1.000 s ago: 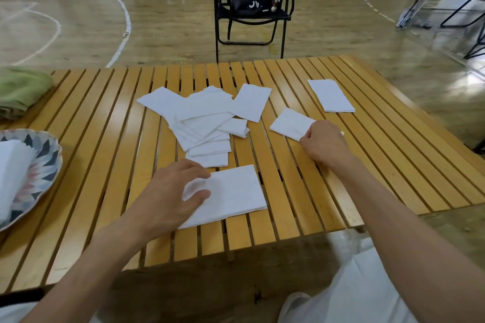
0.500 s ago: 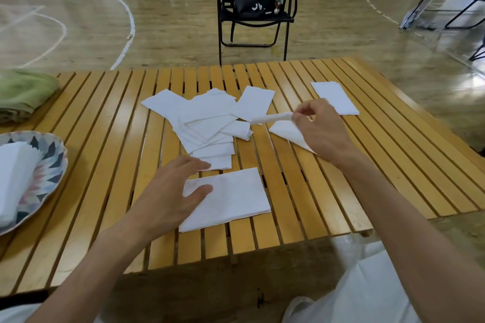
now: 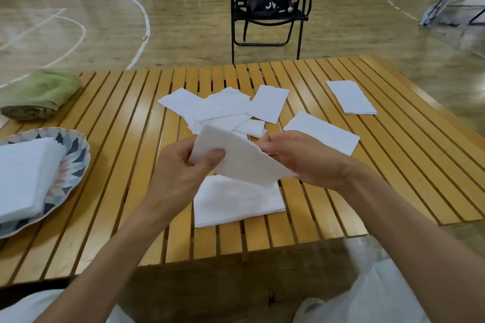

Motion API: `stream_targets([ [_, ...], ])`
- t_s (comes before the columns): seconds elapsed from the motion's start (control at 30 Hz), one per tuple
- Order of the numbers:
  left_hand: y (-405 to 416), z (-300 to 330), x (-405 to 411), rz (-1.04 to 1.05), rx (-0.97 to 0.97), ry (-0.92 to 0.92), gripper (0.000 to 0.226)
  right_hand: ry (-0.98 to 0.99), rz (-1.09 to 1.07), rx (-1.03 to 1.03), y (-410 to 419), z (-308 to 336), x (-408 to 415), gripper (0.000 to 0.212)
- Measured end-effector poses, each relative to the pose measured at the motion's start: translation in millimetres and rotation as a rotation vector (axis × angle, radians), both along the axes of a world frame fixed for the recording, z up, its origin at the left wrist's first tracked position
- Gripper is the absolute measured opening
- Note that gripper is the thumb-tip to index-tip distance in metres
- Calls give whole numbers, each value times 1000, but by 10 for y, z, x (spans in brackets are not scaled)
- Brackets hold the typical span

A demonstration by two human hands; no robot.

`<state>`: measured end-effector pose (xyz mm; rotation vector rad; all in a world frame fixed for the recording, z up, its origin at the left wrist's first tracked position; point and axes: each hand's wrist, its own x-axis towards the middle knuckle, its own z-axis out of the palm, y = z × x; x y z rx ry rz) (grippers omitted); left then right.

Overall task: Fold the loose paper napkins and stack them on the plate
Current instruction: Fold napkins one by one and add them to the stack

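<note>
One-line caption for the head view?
Both hands, left hand and right hand, hold a paper napkin above the slatted table.

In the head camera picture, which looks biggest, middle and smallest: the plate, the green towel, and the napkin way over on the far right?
1. Plate, even though the frame edge cuts it off.
2. Green towel.
3. Far right napkin.
The plate is nearest the camera, so that helps it look big. The towel and napkin look closer in size.

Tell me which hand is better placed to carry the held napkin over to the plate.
Probably the left hand: it already pinches the napkin, and the plate lies on its side.
</note>
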<state>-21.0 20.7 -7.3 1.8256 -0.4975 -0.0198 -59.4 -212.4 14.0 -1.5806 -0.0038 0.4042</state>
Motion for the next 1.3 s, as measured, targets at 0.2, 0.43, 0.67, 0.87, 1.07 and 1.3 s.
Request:
stream_targets([
  [0.2,24,-5,28,99,-164,254,22,34,-5,51,-1,-70,3,38],
  [0.43,78,1,32,132,-97,238,22,-7,-140,-192,-13,-121,25,15],
  [0.67,190,29,62,116,187,247,32,14,-190,-369,-102,-109,27,17],
  [0.87,325,6,81,-75,546,378,34,87,-22,-676,-105,-127,-15,28],
  [1.07,309,-42,57,-70,630,391,25,89,106,-793,-79,-170,1,29],
  [1.3,311,-103,75,-78,691,379,21,71,127,-877,-66,-247,37,28],
])
